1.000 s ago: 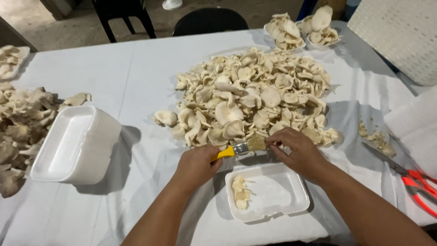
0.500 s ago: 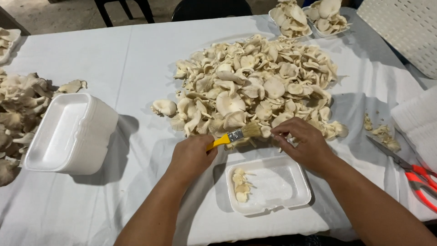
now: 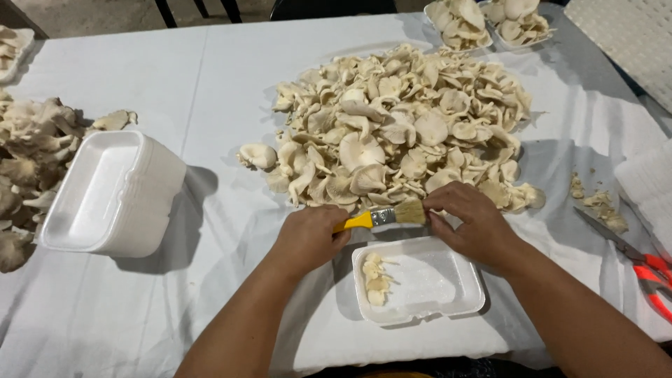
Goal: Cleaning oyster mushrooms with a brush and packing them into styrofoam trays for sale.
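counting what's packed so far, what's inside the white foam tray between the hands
The foam tray holds a few small pale mushroom pieces along its left side; the rest of its floor shows bare. Nothing covers it, though its far rim sits close under the right hand.

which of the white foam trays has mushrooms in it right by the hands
The single foam tray just below both hands, with a few mushroom pieces at its left end. The stack of trays at left is empty.

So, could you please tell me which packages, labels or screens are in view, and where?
White foam tray: front centre, rectangular, few mushroom pieces inside.
Stack of white foam trays: left, rectangular.
Two filled white trays: far right edge, heaped with mushrooms.
No labels, signs or screens visible.
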